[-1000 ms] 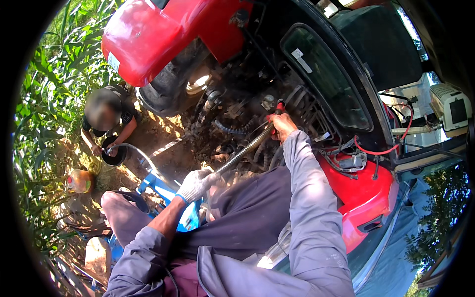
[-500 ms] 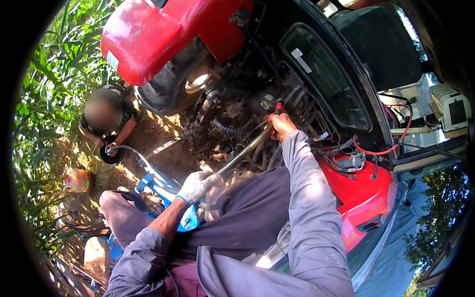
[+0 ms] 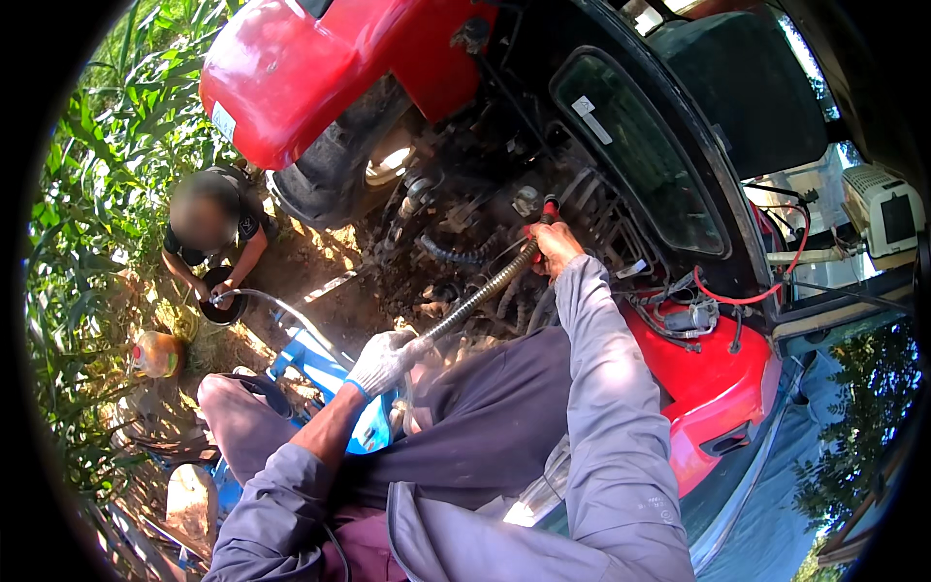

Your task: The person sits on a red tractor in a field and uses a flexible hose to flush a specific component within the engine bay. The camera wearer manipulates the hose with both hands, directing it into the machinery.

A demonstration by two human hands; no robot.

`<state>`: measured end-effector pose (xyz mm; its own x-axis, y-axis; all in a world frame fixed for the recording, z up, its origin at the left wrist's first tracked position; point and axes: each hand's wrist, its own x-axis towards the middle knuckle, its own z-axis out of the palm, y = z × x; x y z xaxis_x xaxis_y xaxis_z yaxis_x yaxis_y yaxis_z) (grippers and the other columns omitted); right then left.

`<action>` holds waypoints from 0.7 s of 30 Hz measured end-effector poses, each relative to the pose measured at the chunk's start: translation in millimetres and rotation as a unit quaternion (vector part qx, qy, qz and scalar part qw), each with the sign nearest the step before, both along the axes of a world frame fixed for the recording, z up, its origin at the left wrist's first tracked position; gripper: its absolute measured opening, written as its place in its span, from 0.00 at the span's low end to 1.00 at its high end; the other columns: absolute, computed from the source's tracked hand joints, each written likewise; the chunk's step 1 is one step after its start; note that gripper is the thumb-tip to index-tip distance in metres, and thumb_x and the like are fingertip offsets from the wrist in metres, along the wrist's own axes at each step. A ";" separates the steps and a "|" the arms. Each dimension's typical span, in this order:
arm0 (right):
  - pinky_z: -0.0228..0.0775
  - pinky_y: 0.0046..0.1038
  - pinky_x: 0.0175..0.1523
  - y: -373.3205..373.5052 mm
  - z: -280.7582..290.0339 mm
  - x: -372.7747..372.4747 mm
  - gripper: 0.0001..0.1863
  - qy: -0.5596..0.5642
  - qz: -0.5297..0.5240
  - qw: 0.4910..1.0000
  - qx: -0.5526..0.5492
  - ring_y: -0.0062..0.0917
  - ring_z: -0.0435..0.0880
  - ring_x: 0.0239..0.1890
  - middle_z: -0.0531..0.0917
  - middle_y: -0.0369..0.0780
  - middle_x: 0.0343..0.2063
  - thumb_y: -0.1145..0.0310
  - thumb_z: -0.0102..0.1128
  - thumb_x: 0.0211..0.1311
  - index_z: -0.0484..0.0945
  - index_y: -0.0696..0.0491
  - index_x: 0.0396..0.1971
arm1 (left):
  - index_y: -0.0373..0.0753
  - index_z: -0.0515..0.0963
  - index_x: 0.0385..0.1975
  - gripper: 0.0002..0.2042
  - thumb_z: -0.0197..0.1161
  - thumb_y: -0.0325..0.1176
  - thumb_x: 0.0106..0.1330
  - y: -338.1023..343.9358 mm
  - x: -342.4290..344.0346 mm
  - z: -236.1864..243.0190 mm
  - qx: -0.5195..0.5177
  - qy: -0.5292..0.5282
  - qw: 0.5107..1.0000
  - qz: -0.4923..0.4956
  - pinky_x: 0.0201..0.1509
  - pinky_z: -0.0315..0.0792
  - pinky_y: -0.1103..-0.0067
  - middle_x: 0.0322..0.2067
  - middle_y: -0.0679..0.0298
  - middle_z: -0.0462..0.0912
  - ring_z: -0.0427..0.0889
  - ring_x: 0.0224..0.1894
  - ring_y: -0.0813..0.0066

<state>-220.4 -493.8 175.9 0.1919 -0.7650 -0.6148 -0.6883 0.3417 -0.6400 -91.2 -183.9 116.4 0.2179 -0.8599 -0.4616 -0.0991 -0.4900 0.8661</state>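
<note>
Nearest are the person's grey sleeves [image 3: 621, 417] and dark trousers [image 3: 475, 417], the legs spread. The left hand [image 3: 381, 365], in a white knit glove, has its fingers wrapped around the lower end of a ribbed hose [image 3: 480, 303]. The hose slants up and to the right, above the lap, to the right hand [image 3: 555, 248]. That one is bare, its fingers curled tightly about the hose's upper end, beside a red part [image 3: 550, 208] that juts out past the knuckles; exactly how much of the red part lies within the grasp cannot be told.

Below the left hand is a blue frame [image 3: 308, 367]. To the right of the right forearm lie a red panel [image 3: 713, 388] and some loose wires [image 3: 679, 335]. Just beyond the right hand is a jumble of dark, dusty machinery, with a window [image 3: 635, 150] in a black surround on its right.

Farther left, a clear tube [image 3: 296, 315] arcs from near the gloved hand to a black bucket [image 3: 236, 281], over which a co-worker [image 3: 254, 209] crouches, both hands at it. A yellowish jug [image 3: 157, 354] stands close by. Beyond are a tyre [image 3: 325, 179], a glossy red cover [image 3: 291, 78] and leafy green plants [image 3: 107, 145].
</note>
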 end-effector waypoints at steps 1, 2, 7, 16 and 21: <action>0.76 0.36 0.29 2.0 -1.5 1.2 0.10 0.000 0.001 1.000 0.000 0.28 0.82 0.27 0.78 0.38 0.27 0.64 0.51 0.61 0.69 0.54 0.37 | 0.31 0.80 0.38 0.25 0.56 0.53 0.64 2.2 -1.4 -1.8 0.000 0.000 1.000 0.001 0.32 0.70 0.72 0.21 0.56 0.78 0.76 0.25 0.71; 0.71 0.33 0.28 6.5 -1.7 2.7 0.10 0.000 -0.015 1.000 -0.008 0.25 0.79 0.25 0.79 0.37 0.26 0.62 0.51 0.62 0.71 0.52 0.37 | 0.31 0.79 0.37 0.25 0.55 0.53 0.64 4.1 -4.4 -4.7 -0.007 0.006 1.000 0.010 0.31 0.69 0.72 0.22 0.55 0.78 0.76 0.25 0.71; 0.67 0.31 0.27 5.8 -2.4 -1.2 0.10 0.003 -0.015 1.000 -0.011 0.22 0.75 0.23 0.79 0.36 0.25 0.60 0.52 0.63 0.73 0.51 0.37 | 0.30 0.78 0.34 0.26 0.55 0.54 0.64 3.2 -5.2 -6.4 -0.012 -0.017 1.000 0.000 0.31 0.69 0.71 0.20 0.56 0.77 0.75 0.24 0.70; 0.67 0.32 0.27 1.7 -5.2 -0.1 0.10 0.003 -0.031 0.999 -0.006 0.22 0.75 0.23 0.79 0.37 0.25 0.61 0.50 0.65 0.74 0.51 0.38 | 0.31 0.80 0.35 0.24 0.56 0.53 0.64 0.0 -2.6 -10.3 -0.011 -0.016 1.000 0.014 0.30 0.68 0.72 0.19 0.59 0.77 0.74 0.23 0.73; 0.74 0.36 0.28 -0.2 -8.6 -1.1 0.12 0.004 0.002 1.000 -0.019 0.28 0.83 0.28 0.78 0.38 0.27 0.62 0.51 0.62 0.69 0.54 0.40 | 0.30 0.79 0.35 0.24 0.56 0.52 0.64 3.4 -3.1 -10.4 -0.008 -0.017 1.000 0.002 0.29 0.68 0.73 0.19 0.58 0.76 0.73 0.23 0.74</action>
<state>-221.5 -494.0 167.3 0.1910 -0.7871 -0.5866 -0.6944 0.3140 -0.6474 -94.3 -180.5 106.0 0.2372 -0.8657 -0.4408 -0.1257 -0.4773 0.8697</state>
